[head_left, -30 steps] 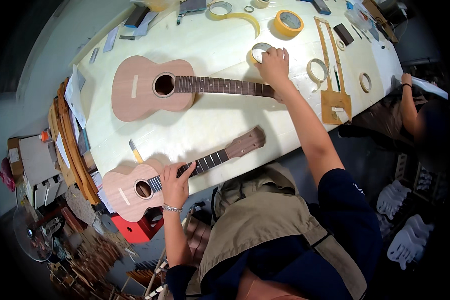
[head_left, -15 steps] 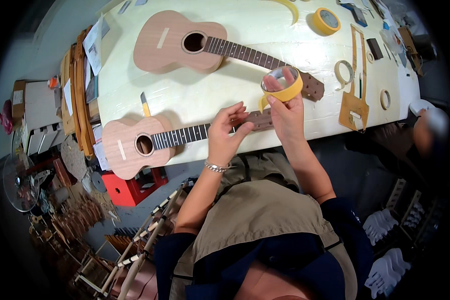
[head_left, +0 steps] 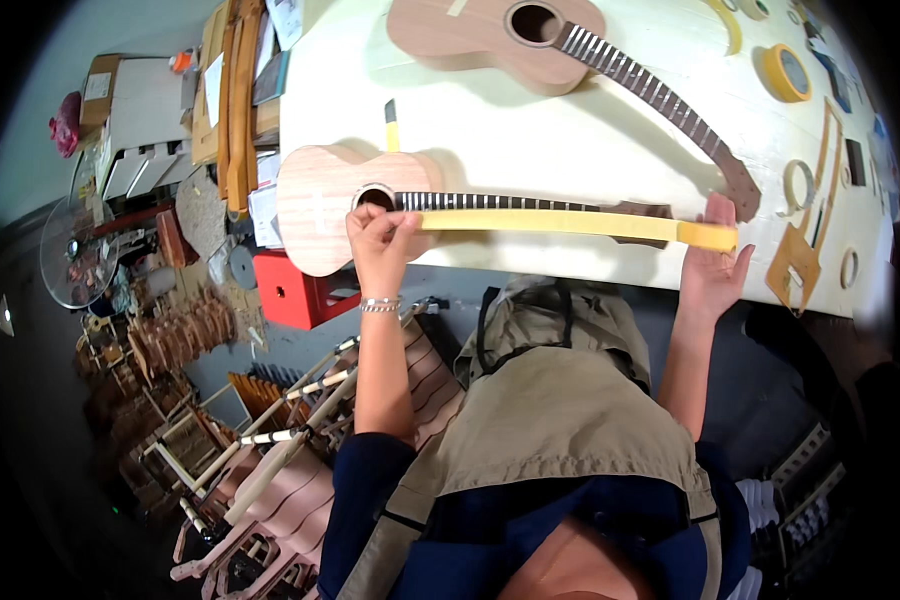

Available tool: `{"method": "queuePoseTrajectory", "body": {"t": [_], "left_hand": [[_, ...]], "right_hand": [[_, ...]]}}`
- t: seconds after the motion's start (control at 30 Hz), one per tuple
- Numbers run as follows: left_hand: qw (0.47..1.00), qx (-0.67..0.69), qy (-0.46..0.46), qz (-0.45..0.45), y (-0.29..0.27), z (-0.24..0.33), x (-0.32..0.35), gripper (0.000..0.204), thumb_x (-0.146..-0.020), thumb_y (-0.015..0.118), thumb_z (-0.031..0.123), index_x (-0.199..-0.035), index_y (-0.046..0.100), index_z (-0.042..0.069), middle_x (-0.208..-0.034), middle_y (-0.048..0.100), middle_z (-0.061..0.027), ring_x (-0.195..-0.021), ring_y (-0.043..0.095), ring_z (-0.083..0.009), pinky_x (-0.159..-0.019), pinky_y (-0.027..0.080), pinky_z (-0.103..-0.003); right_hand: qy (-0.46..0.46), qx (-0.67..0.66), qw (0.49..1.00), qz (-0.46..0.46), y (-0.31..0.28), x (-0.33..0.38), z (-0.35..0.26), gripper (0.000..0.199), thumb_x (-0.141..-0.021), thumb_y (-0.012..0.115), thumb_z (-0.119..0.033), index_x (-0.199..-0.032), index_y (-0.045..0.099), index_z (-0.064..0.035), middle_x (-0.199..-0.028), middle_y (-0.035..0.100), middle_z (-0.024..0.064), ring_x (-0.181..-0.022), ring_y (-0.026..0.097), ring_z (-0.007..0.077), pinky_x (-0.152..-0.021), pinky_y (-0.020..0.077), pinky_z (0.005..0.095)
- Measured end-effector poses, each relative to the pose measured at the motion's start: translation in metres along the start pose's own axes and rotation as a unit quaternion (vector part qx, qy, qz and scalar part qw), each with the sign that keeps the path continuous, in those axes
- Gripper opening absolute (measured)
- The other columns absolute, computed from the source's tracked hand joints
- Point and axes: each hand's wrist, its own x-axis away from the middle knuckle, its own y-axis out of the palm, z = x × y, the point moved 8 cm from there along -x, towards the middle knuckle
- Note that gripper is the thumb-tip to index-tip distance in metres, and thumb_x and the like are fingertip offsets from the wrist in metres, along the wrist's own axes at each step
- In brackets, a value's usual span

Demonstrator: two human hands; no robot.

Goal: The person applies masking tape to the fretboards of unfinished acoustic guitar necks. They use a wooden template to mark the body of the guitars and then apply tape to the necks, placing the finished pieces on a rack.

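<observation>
A long strip of yellow masking tape (head_left: 540, 222) stretches between my hands, over the neck of the near unfinished ukulele (head_left: 315, 235). My left hand (head_left: 378, 248) pinches the free end between thumb and fingers, close to the sound hole. On the right, the tape roll (head_left: 708, 236) sits round the fingers of my right hand (head_left: 715, 280), whose fingertips show above it and whose thumb stands apart. The near ukulele lies face up, its headstock (head_left: 642, 212) partly behind the tape. Farther back rests a second ukulele (head_left: 470, 35), also of bare wood with a dark fretboard.
A yellow-handled knife (head_left: 391, 132) lies beside the near ukulele. Another yellow roll (head_left: 787, 73), a pale tape ring (head_left: 798, 186) and a wooden template (head_left: 793, 265) are at the right. A red stool (head_left: 295, 290) stands below the table's left edge.
My hands have spread apart, drawing a long strip off the roll. The left has moved toward the sound hole and now pinches the tape end. My view has shifted too.
</observation>
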Motion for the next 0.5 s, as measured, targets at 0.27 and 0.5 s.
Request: {"method": "queuePoseTrajectory", "body": {"t": [0.27,0.5], "left_hand": [[0.979,0.123,-0.135,-0.095,0.014,-0.041,-0.015,0.044,-0.083,0.065,0.005,-0.125,0.054,0.001,-0.074,0.063,-0.0029,-0.068,0.054,-0.0063,-0.064,0.045,-0.021],[0.963,0.164,-0.21,-0.044,0.009,-0.041,-0.022,0.073,-0.077,0.07,0.004,-0.137,0.029,-0.006,-0.072,0.064,-0.0056,-0.061,0.056,-0.0071,-0.059,0.047,-0.02]], "right_hand": [[-0.148,0.825,0.541,-0.069,0.034,0.01,0.039,0.084,-0.083,0.065,-0.014,-0.144,0.009,0.0017,-0.102,0.066,0.0151,-0.108,0.059,0.0231,-0.101,0.0336,0.035],[-0.113,0.802,0.586,-0.025,0.029,0.008,0.045,0.084,-0.084,0.065,-0.011,-0.145,0.008,-0.0001,-0.1,0.066,0.0164,-0.103,0.061,0.0195,-0.093,0.041,0.0284]]}}
